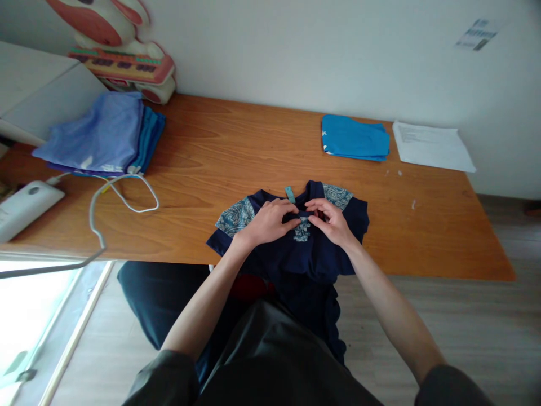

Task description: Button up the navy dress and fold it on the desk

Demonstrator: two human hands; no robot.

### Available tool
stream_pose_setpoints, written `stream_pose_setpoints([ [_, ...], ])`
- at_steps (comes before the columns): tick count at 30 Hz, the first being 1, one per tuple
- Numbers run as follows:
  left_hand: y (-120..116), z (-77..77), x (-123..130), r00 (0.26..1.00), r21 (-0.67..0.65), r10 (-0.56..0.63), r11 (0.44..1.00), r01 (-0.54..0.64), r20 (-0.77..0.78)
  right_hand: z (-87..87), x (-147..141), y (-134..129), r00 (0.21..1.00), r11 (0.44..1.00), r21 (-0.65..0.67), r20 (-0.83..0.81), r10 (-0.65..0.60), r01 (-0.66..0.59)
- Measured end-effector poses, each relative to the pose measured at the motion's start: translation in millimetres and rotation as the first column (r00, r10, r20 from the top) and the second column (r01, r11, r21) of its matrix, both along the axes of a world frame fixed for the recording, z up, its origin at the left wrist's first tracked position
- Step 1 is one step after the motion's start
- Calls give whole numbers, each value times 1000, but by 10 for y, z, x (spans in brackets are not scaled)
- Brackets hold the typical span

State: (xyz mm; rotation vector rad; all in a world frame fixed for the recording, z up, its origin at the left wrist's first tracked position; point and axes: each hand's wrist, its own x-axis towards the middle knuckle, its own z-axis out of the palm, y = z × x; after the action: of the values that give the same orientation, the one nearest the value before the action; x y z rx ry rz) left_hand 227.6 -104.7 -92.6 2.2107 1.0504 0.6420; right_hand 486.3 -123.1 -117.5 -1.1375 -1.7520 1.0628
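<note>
A navy short-sleeved shirt [291, 256] with paisley panels at the shoulders lies spread at the table's front edge, its lower part hanging down over my lap. Its neckline faces the wall, and a small teal tag stands up at the back of the collar. My left hand [270, 221] is closed on the front of the neckline, thumb and fingers pinching the edge. Just to the right, my right hand [332, 221] pinches the same edge near a patterned patch on the chest.
The wooden table [232, 146] runs along a white wall. Folded blue cloths [101, 132] are piled at the left, beside a white box [51, 84], a toy keyboard [122, 67] and a white power bank [31, 208] with a cable. A folded blue cloth [355, 138] and papers [433, 145] lie back right.
</note>
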Motion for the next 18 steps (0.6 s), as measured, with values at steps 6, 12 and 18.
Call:
stream_pose_setpoints([
  [6,19,64,27,1000,-38,-19,999,19,-13,-29,-60,-3,996,999,40,93,7,-11],
  [12,-58,157,-2,975,130,175,979,-158,-134,-21,-162,-23,973,963,270,224,-57,-6],
  [18,-589,198,40,943,162,328,935,-315,-61,124,-83,-280,951,914,403,298,-79,-50],
])
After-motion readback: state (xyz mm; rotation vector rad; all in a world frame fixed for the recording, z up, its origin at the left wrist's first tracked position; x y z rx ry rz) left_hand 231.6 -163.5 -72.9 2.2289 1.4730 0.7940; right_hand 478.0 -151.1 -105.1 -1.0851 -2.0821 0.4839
